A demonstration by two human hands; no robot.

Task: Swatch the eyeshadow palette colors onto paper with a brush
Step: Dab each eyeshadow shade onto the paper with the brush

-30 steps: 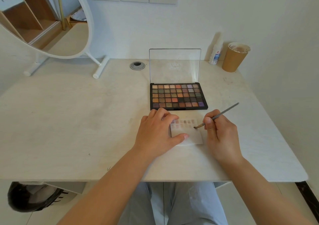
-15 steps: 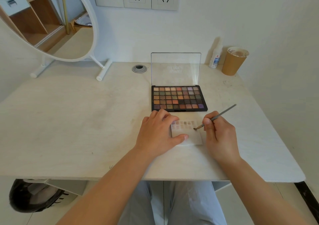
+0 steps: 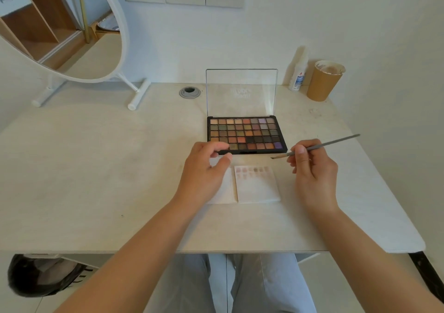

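The right hand [image 3: 312, 168] is pinching the brush [image 3: 317, 146] in a narrow grip, its tip hanging just above the desk [image 3: 96, 168] between palette and paper. The paper [image 3: 258, 188] is lying at 6 o'clock of the open palette [image 3: 246, 134], faint swatches showing along its top edge. The left hand [image 3: 204, 171] is hovering at the paper's 9 o'clock, fingers loosely curled, holding nothing.

1 head-worn wide-angle view, facing forward and down, close over the desk [image 3: 96, 168]
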